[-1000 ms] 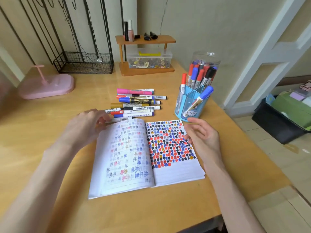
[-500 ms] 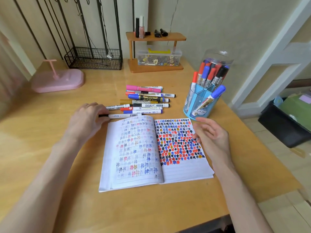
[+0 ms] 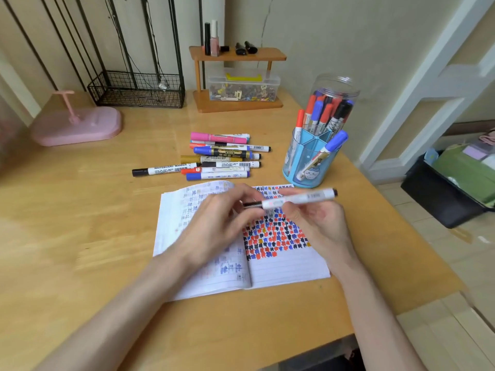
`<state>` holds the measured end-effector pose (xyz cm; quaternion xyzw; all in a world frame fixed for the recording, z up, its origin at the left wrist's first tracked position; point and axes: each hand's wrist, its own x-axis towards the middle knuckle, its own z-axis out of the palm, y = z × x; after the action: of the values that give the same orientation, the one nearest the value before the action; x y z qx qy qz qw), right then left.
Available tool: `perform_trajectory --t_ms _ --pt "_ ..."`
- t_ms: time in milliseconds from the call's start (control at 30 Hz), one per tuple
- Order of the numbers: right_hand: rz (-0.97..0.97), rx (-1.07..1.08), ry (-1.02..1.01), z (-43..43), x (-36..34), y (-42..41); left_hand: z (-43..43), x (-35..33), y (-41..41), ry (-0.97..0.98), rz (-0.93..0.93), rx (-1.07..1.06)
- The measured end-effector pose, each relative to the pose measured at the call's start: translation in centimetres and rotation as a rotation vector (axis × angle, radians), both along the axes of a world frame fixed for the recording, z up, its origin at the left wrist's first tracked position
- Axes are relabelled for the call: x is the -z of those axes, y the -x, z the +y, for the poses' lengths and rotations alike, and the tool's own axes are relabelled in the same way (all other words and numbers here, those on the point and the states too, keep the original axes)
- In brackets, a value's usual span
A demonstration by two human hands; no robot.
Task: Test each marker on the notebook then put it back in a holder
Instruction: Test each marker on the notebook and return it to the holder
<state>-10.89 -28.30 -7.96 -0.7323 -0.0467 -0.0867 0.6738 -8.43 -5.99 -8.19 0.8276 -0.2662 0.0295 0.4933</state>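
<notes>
We are looking down at a wooden desk (image 3: 80, 236), where both hands are holding one white marker (image 3: 297, 199) above an open notebook (image 3: 284, 271). The marker is lying almost level, its long axis running left to right, its dark-capped end pointing right and slightly away from us. The left hand (image 3: 219, 223) is closing its fingertips around the left end; the right hand (image 3: 318, 220) is pinching the barrel. The marker's label is too blurred to read. Behind the notebook, loose markers (image 3: 222, 156) are lying sideways; one is reading "WHITEBOARD MARKER", another "PERMANENT". A blue holder (image 3: 305, 162) is standing just beyond the notebook's right page
</notes>
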Motion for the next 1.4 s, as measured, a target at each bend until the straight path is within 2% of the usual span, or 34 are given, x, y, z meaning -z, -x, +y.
perform_trajectory --t_ms 133,267,633,700,800,900,1033,1133,1267,1400 --pt "0.005 -0.04 -0.042 0.2 -0.5 0.4 -0.8 0.1 0.9 -0.101 -0.092 -0.033" --pt "-0.011 -0.067 -0.048 0.1 -0.9 0.7 -1.0 -0.2 1.4 -0.248 -0.181 0.066" --pt "0.025 -0.14 -0.063 -0.9 -1.1 1.0 -0.7 -1.1 1.2 0.011 0.259 0.331" --pt "0.04 -0.104 -0.096 -0.3 -1.3 1.0 -0.7 -1.3 1.3 -0.014 0.212 0.291" --pt "0.076 0.015 -0.105 1.1 -1.9 1.4 -1.0 -1.0 1.6 -0.171 -0.008 0.15" --pt "0.1 0.141 -0.097 3.0 -2.2 1.8 -1.0 -0.9 2.0 -0.292 -0.142 0.04" --pt "0.119 0.276 -0.123 5.6 -1.5 1.9 -0.8 -0.5 2.2 -0.385 -0.231 0.054" --pt "0.152 0.236 -0.169 5.3 -0.7 2.0 -0.7 -0.2 2.1 -0.401 -0.291 0.056" --pt "0.112 0.149 -0.113 4.2 -0.2 2.3 -1.0 -0.1 2.0 -0.369 -0.243 0.12" --pt "0.153 0.44 -0.293 -0.5 -0.8 1.5 1.8 0.2 0.4 -0.253 -0.114 0.112"
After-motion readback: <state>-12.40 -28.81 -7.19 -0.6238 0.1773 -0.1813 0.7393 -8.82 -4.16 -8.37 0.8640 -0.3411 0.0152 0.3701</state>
